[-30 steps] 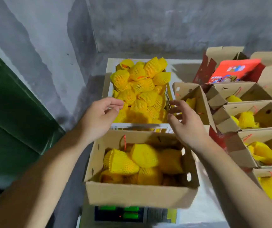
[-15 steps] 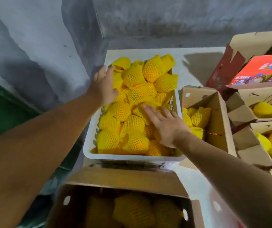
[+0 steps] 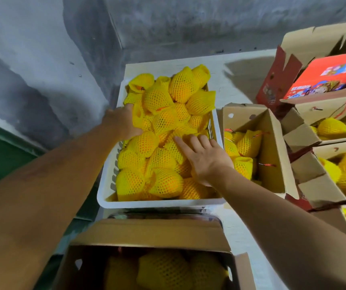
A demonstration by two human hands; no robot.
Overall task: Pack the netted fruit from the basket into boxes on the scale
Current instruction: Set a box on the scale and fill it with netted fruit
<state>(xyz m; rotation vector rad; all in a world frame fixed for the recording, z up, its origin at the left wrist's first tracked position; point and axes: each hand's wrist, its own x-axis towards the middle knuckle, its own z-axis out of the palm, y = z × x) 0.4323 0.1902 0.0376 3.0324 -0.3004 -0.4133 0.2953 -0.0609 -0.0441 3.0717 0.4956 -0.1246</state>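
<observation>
Rough grey concrete walls corner behind the white tabletop (image 3: 241,84). On it, my white slotted plastic basket (image 3: 159,203) brims with netted fruit (image 3: 163,122), rounded in yellow foam mesh. My left hand (image 3: 124,122) digs in and grips one; my right hand (image 3: 204,159) lies flat with fingers spread on others. Nearest me sits a cardboard box (image 3: 153,233), part-filled.

fruit (image 3: 163,181): yellow foam-netted, heaped | basket (image 3: 159,203): white, slotted, full | box (image 3: 153,235): cardboard, open, part-filled, nearest
</observation>
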